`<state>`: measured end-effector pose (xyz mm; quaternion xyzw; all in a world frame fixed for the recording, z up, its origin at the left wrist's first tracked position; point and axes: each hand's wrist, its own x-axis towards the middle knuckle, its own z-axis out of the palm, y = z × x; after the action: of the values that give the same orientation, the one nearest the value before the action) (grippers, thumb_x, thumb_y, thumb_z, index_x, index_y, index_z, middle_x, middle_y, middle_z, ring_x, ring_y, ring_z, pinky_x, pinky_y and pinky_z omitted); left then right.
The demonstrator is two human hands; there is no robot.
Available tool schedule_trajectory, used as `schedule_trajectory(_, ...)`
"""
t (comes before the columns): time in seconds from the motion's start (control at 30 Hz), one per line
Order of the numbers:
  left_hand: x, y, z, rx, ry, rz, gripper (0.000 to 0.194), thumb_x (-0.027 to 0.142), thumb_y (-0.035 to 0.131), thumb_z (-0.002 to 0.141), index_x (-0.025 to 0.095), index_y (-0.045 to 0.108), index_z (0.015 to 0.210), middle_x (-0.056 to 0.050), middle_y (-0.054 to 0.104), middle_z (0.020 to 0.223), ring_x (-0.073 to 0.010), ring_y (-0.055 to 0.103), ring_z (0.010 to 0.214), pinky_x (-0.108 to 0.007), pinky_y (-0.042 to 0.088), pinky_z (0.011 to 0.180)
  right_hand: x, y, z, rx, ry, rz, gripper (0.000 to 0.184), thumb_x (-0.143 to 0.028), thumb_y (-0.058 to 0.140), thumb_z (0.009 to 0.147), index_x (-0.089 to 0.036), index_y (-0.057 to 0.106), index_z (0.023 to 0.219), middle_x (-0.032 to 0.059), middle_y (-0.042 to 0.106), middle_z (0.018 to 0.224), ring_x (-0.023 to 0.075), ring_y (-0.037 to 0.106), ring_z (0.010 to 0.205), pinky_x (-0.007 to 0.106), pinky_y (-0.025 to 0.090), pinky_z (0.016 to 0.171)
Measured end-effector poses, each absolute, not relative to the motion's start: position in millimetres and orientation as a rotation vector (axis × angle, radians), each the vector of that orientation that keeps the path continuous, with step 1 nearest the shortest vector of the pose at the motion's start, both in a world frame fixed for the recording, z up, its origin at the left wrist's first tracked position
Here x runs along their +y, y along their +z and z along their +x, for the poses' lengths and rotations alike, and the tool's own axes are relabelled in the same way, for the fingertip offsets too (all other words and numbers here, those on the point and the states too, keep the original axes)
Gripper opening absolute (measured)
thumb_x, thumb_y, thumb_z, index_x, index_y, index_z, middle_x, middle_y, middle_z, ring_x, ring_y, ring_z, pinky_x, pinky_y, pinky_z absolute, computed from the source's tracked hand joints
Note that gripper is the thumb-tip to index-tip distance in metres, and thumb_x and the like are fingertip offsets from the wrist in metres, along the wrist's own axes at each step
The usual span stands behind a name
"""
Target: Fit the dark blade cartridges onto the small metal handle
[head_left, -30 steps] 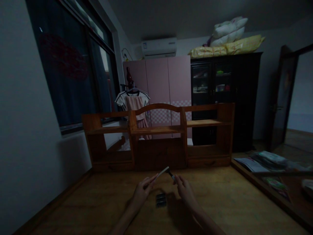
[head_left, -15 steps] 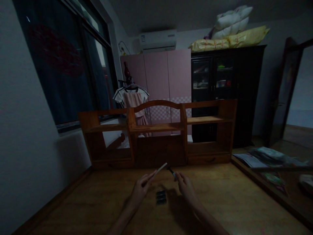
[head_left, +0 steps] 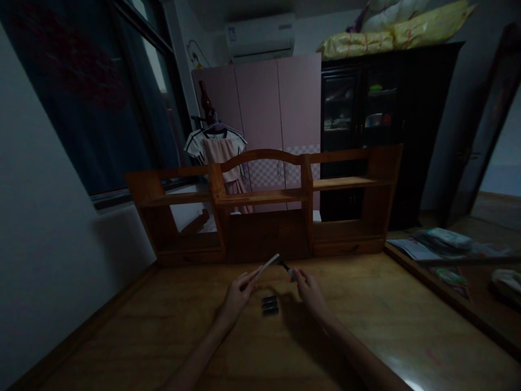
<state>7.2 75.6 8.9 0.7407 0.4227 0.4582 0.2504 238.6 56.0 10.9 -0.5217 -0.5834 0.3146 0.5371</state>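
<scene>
Head view dips toward the desk (head_left: 260, 358); left hand (head_left: 237, 294) still pinches a pale stick (head_left: 268, 264), right hand (head_left: 311, 292) a dark-tipped tool (head_left: 287, 268), ends close, near small dark objects (head_left: 269, 306).

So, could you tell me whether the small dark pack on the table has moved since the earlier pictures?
No: against the wooden shelf unit, the small dark pack keeps its place before the middle section; only the view has shifted.

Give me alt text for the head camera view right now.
Over a wooden desk, the left hand holds a pale stick and the right hand a dark-tipped tool. Small dark items lie below, a wooden shelf behind.
</scene>
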Motion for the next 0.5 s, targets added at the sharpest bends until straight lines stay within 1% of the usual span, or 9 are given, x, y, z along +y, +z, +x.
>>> schedule_trajectory(0.07,75.5,8.6,7.3,1.144,1.252,2.015,0.042,0.037,0.049,0.089,0.019,0.057,0.126,-0.007,0.061,0.108,-0.0160,0.056,0.091,-0.026,0.041,0.084,54.8,11.9,239.1,-1.396,0.753,-1.248,0.059,-0.064,0.033,0.085,-0.012,0.059,0.078,0.0059,0.053,0.066,0.0147,0.048,0.059,0.023,0.034,0.052)
schedule_trajectory(0.13,75.3,8.7,7.7,1.150,1.239,2.017,0.042,0.038,0.050,0.089,0.019,0.057,0.125,-0.007,0.062,0.102,-0.0156,0.056,0.088,-0.025,0.041,0.082,53.6,12.3,239.6,-1.409,0.766,-1.249,0.058,-0.063,0.032,0.086,-0.012,0.060,0.081,0.0050,0.051,0.064,0.0141,0.046,0.057,0.023,0.033,0.051)
schedule_trajectory(0.23,74.7,9.3,8.3,1.175,1.262,2.006,0.042,0.039,0.050,0.089,0.019,0.058,0.125,-0.006,0.061,0.100,-0.0151,0.055,0.089,-0.023,0.040,0.082,53.3,11.7,240.1,-1.427,0.776,-1.251,0.057,-0.061,0.032,0.087,-0.011,0.060,0.083,0.0047,0.050,0.063,0.0135,0.045,0.056,0.022,0.032,0.051)
schedule_trajectory(0.4,71.9,9.6,10.4,1.150,1.192,2.077,0.042,0.039,0.047,0.091,0.020,0.056,0.127,-0.004,0.057,0.084,-0.0126,0.051,0.077,-0.021,0.039,0.073,55.7,10.1,240.2,-1.430,0.770,-1.245,0.057,-0.061,0.033,0.088,-0.011,0.060,0.083,0.0047,0.051,0.063,0.0133,0.044,0.055,0.022,0.031,0.050)
schedule_trajectory(0.5,70.2,9.3,12.2,1.172,1.206,2.074,0.041,0.039,0.047,0.091,0.021,0.057,0.126,-0.005,0.057,0.090,-0.0129,0.051,0.081,-0.021,0.039,0.074,55.0,11.2,240.6,-1.427,0.762,-1.240,0.058,-0.062,0.034,0.087,-0.011,0.060,0.081,0.0055,0.052,0.064,0.0143,0.047,0.058,0.023,0.033,0.052)
